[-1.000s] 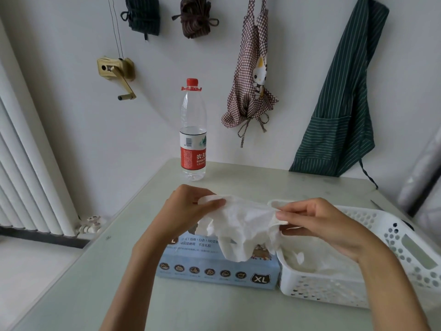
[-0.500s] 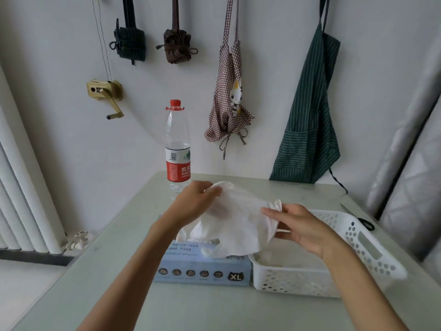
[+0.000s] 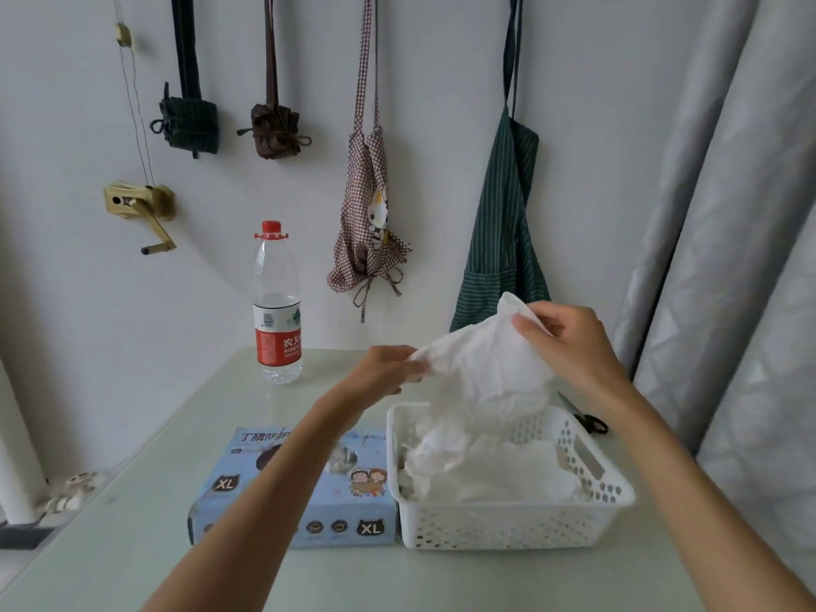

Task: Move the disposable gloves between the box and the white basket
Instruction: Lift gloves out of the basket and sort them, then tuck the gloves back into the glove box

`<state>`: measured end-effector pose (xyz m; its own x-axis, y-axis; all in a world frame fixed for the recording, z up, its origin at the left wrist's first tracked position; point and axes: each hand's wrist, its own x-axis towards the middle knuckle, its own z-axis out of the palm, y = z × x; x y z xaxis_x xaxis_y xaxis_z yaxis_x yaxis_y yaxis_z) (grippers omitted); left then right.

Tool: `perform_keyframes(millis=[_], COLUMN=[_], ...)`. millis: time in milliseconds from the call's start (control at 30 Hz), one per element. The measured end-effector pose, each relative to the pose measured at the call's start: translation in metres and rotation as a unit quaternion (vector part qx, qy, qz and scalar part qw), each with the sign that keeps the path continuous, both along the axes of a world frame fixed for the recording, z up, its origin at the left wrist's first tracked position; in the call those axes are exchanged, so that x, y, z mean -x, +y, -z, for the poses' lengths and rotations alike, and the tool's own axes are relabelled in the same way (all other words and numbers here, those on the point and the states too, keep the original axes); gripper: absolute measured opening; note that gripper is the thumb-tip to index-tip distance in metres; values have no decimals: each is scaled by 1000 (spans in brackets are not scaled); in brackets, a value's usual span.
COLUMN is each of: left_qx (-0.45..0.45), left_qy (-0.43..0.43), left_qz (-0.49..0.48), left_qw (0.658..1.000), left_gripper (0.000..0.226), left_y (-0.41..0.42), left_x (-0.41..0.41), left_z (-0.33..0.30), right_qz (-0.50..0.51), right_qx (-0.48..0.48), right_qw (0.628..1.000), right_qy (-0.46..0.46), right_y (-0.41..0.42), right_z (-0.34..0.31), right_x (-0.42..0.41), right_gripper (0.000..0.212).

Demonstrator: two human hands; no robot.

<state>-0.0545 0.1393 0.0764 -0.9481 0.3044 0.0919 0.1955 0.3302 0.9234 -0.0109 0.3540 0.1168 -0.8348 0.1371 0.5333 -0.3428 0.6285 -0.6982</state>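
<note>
Right of centre in the frame, the left hand (image 3: 388, 368) and right hand (image 3: 569, 342) each pinch an edge of one white glove (image 3: 485, 368), spreading it above the basket (image 3: 508, 523), probably so it drops in flat onto the gloves already heaped there. The box (image 3: 300, 514) touches the basket's left wall, which keeps transfers short.

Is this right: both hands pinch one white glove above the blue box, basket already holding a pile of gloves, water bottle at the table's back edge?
Not quite. In the head view the left hand and right hand pinch the white glove above the white basket, not above the blue box. The rest holds: a pile of gloves lies in the basket, and the water bottle stands at the table's back edge.
</note>
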Motion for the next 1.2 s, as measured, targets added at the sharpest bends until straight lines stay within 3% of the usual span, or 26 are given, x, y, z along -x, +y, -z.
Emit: perform_keyframes(millis=[200,333,400,500,600,667,800,867,1067,1200], left_qx=[4,-89,-106,-55,10,72,203,255,352,380], left_qy=[-27,-7,69,192,182,153,79,50,90,159], left_qz=[67,-37,-131,-213,-236,-239,-197,-171,-131,-112], left_qw=[997,995,983,956,955,956,956,950,923,904], left_gripper=[17,15,16,25,26,19,17,22,20,16], left_y=[4,-8,-12,-16,-5,10,41,53,77,86], left_x=[-5,-12,-21,-23,-12,2,34,48,64,67], left_z=[3,0,-9,-19,-16,-1,38,51,60,71], right_qz=[0,-24,-36,-30,16,58,131,154,209,222], right_qx=[-7,-4,11,69,127,130,55,7,-225,-390], right_qw=[1000,996,991,983,979,984,987,980,941,879], right_qy=[9,80,128,167,160,102,-75,-122,-145,-157], right_y=[13,-5,-23,-42,-35,-18,23,41,66,66], right_z=[-17,-11,-7,1,22,50,109,122,130,132], right_x=[-5,-15,-19,-19,-11,-2,13,16,24,30], right_gripper=[13,15,15,16,16,15,18,18,19,18])
